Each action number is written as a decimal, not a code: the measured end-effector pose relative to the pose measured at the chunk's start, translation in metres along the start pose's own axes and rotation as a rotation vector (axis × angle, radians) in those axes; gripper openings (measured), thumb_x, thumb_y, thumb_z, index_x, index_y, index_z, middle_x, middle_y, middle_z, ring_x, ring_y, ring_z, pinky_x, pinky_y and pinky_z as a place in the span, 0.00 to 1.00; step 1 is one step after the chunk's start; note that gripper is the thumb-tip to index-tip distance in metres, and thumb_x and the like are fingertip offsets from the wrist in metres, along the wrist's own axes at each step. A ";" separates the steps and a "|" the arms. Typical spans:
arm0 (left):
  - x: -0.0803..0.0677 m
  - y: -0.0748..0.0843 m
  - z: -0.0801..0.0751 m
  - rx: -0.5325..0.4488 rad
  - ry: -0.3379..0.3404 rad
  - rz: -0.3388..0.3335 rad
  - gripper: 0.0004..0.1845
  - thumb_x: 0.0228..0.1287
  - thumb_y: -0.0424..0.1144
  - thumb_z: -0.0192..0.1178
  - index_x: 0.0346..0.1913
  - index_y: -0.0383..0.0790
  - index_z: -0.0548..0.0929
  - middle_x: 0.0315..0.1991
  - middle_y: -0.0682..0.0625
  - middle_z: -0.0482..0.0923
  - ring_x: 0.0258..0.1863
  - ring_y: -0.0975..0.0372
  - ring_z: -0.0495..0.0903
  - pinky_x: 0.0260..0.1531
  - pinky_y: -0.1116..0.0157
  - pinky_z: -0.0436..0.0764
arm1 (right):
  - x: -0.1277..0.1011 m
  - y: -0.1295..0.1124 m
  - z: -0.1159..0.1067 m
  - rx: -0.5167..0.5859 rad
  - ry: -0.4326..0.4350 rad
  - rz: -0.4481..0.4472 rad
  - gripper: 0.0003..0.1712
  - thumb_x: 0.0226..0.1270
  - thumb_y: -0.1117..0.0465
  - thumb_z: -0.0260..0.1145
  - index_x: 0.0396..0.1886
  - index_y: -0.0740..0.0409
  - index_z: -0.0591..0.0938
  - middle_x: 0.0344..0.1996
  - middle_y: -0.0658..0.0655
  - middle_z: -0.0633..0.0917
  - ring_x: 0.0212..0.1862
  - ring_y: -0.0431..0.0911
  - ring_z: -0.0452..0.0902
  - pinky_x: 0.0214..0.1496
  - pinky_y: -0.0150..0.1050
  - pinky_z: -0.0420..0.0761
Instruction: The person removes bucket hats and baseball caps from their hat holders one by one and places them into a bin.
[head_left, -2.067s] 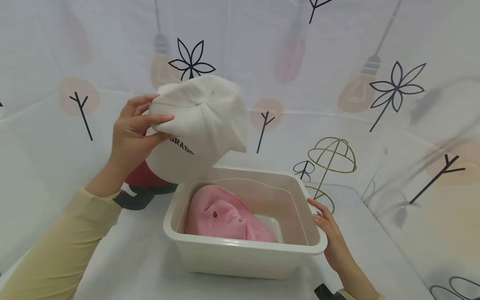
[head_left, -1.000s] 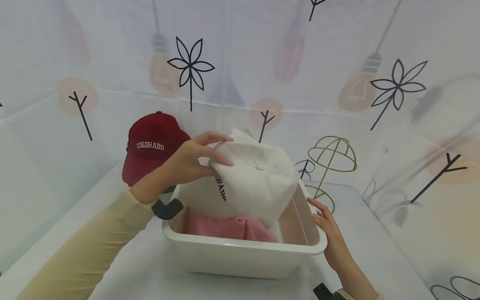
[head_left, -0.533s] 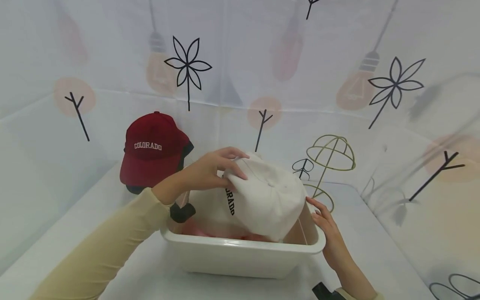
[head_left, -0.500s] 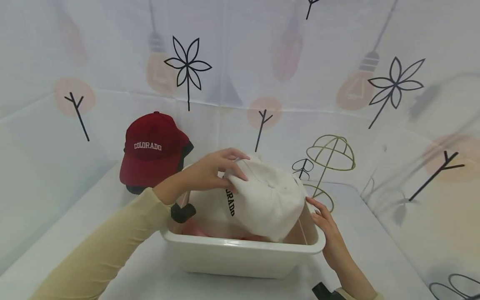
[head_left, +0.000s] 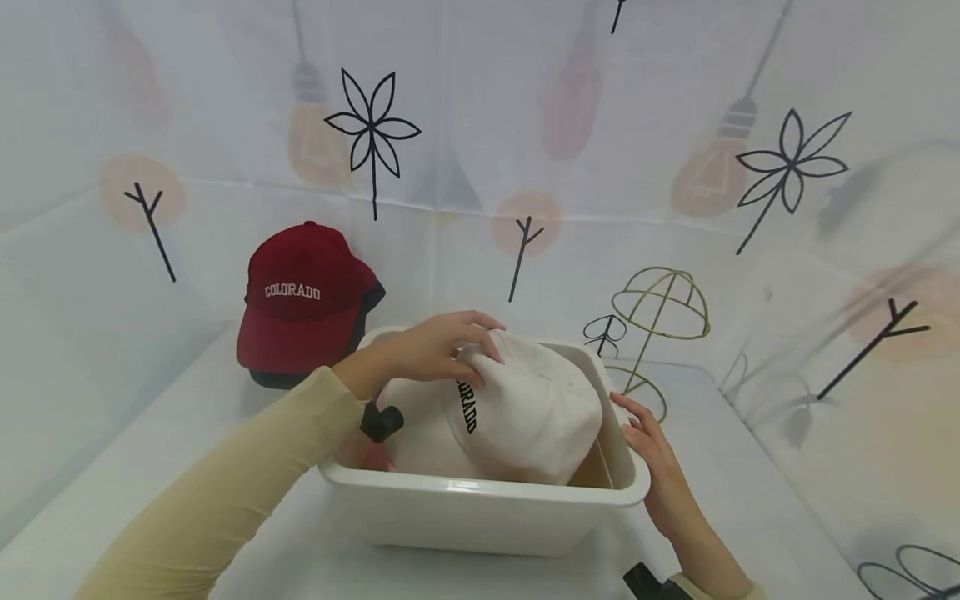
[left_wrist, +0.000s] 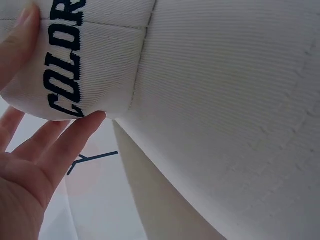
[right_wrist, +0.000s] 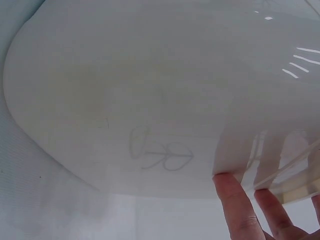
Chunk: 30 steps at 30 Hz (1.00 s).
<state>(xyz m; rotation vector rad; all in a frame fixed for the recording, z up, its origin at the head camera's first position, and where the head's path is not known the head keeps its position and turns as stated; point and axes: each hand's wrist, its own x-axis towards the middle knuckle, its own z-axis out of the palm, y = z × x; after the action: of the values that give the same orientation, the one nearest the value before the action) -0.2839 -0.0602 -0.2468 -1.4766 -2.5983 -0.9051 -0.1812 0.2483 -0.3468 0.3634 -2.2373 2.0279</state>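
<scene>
Gripping white cap (head_left: 525, 412) in bin (head_left: 480, 504): left hand (head_left: 431, 350); right hand (head_left: 660, 479) flat against bin.

A red cap (head_left: 302, 296) lettered COLORADO is leaning against the patterned backdrop (head_left: 480, 108); a green wire stand (head_left: 660, 312) is standing on the white table (head_left: 750, 500).

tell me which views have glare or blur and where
Head view: even soft light, sharp, backdrop edges bowed by the wide lens. Right wrist view: streaks of glare on the bin wall at upper right, fingertips slightly soft. Left wrist view: white cap fills the frame, weave crisp.
</scene>
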 end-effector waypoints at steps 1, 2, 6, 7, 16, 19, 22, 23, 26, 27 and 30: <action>0.001 0.000 0.000 0.017 -0.010 -0.008 0.15 0.48 0.40 0.72 0.42 0.48 0.84 0.61 0.48 0.68 0.56 0.59 0.70 0.40 0.64 0.78 | 0.000 0.000 0.000 0.001 0.002 -0.002 0.22 0.74 0.57 0.42 0.66 0.50 0.63 0.52 0.55 0.68 0.49 0.44 0.70 0.44 0.39 0.75; 0.003 0.001 0.000 0.036 -0.024 -0.015 0.16 0.49 0.41 0.72 0.43 0.49 0.84 0.62 0.48 0.67 0.57 0.59 0.69 0.40 0.64 0.78 | 0.001 0.000 0.000 0.002 0.005 -0.004 0.22 0.74 0.57 0.42 0.66 0.49 0.63 0.52 0.55 0.68 0.49 0.44 0.70 0.44 0.38 0.75; 0.005 0.006 0.002 0.107 -0.086 -0.037 0.19 0.52 0.43 0.70 0.50 0.51 0.82 0.66 0.48 0.61 0.62 0.58 0.63 0.49 0.64 0.75 | 0.001 0.001 0.000 0.013 -0.005 -0.007 0.22 0.74 0.57 0.42 0.66 0.49 0.63 0.53 0.56 0.67 0.49 0.45 0.70 0.45 0.39 0.75; 0.005 0.008 0.002 0.133 -0.090 -0.032 0.21 0.53 0.44 0.69 0.52 0.52 0.81 0.67 0.48 0.60 0.63 0.57 0.62 0.51 0.64 0.74 | 0.001 0.001 0.000 0.015 -0.009 -0.007 0.23 0.74 0.57 0.42 0.66 0.49 0.63 0.53 0.56 0.67 0.50 0.45 0.69 0.45 0.39 0.75; 0.007 0.033 0.013 0.443 -0.107 0.071 0.18 0.59 0.44 0.64 0.52 0.58 0.76 0.54 0.53 0.69 0.52 0.60 0.69 0.45 0.68 0.74 | 0.000 0.000 0.001 0.019 -0.007 -0.008 0.23 0.74 0.57 0.42 0.67 0.50 0.62 0.55 0.57 0.64 0.51 0.45 0.68 0.45 0.39 0.75; 0.008 0.037 0.015 0.477 -0.180 0.057 0.19 0.60 0.43 0.63 0.54 0.60 0.75 0.56 0.54 0.69 0.52 0.61 0.70 0.41 0.70 0.75 | 0.001 0.000 0.001 0.026 -0.009 -0.002 0.23 0.74 0.57 0.42 0.67 0.50 0.62 0.57 0.57 0.62 0.52 0.45 0.66 0.45 0.38 0.74; 0.008 0.034 0.019 0.442 -0.284 0.008 0.27 0.58 0.44 0.65 0.61 0.64 0.71 0.61 0.54 0.64 0.53 0.62 0.70 0.44 0.69 0.75 | 0.001 0.000 0.002 0.022 -0.007 0.003 0.23 0.74 0.57 0.42 0.67 0.51 0.61 0.58 0.57 0.60 0.52 0.46 0.64 0.46 0.38 0.74; 0.008 0.032 0.020 0.418 -0.311 0.002 0.31 0.56 0.45 0.67 0.63 0.63 0.69 0.63 0.54 0.63 0.54 0.62 0.69 0.47 0.68 0.74 | 0.000 0.000 0.002 0.018 -0.006 0.005 0.24 0.74 0.57 0.42 0.67 0.51 0.61 0.58 0.57 0.60 0.53 0.46 0.64 0.46 0.38 0.74; 0.008 0.024 0.024 0.359 -0.390 -0.038 0.44 0.47 0.50 0.72 0.68 0.65 0.62 0.68 0.53 0.56 0.62 0.61 0.63 0.57 0.63 0.68 | 0.000 0.000 0.002 0.005 -0.004 0.007 0.24 0.74 0.57 0.42 0.67 0.51 0.61 0.58 0.59 0.61 0.52 0.46 0.65 0.45 0.39 0.75; 0.009 0.021 0.025 0.356 -0.414 -0.049 0.48 0.44 0.52 0.73 0.69 0.65 0.59 0.70 0.53 0.54 0.65 0.60 0.59 0.60 0.62 0.65 | 0.000 -0.001 0.002 0.003 -0.003 0.008 0.24 0.74 0.57 0.42 0.67 0.51 0.62 0.57 0.59 0.61 0.51 0.45 0.66 0.45 0.39 0.75; 0.013 0.013 0.034 0.389 -0.493 -0.100 0.57 0.37 0.56 0.75 0.71 0.68 0.51 0.71 0.53 0.51 0.68 0.60 0.53 0.63 0.59 0.60 | -0.001 -0.001 0.001 0.006 0.001 0.008 0.23 0.74 0.57 0.42 0.67 0.51 0.62 0.56 0.59 0.61 0.50 0.45 0.68 0.44 0.39 0.76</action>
<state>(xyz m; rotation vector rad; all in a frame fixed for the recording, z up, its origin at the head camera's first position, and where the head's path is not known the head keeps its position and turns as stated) -0.2717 -0.0284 -0.2650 -1.6194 -2.9611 -0.0081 -0.1801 0.2468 -0.3457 0.3545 -2.2356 2.0391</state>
